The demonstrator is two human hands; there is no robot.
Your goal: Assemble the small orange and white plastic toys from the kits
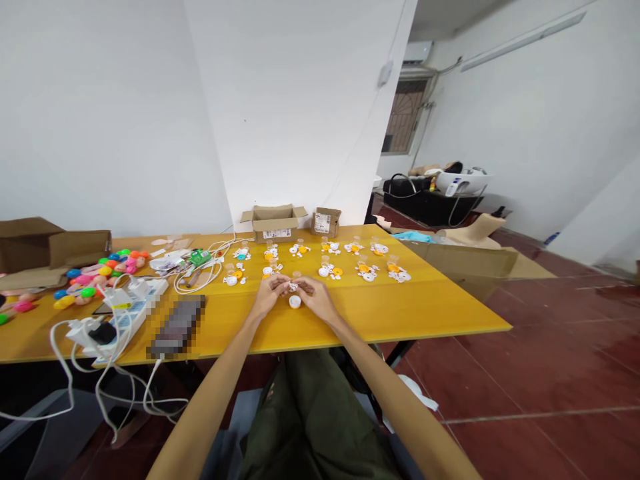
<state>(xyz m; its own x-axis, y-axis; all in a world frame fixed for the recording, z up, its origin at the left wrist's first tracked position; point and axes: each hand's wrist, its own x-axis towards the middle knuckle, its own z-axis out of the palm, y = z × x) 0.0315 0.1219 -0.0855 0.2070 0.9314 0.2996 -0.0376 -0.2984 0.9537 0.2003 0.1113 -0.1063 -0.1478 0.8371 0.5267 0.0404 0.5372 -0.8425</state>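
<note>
My left hand [270, 291] and my right hand [314, 294] meet over the yellow table [400, 313], fingers pinched together on a small white piece [293, 287] between them. A round white cap [295, 301] lies on the table just below the fingertips. Beyond the hands lie two rows of small white and orange parts [330, 270], grouped in little sets.
Two open cardboard boxes [274, 222] stand at the table's far edge. To the left are a power strip [131, 308] with white cables, a dark phone [177, 325] and colourful plastic pieces [107, 267]. Brown boxes [50, 247] sit far left. A red tiled floor lies to the right.
</note>
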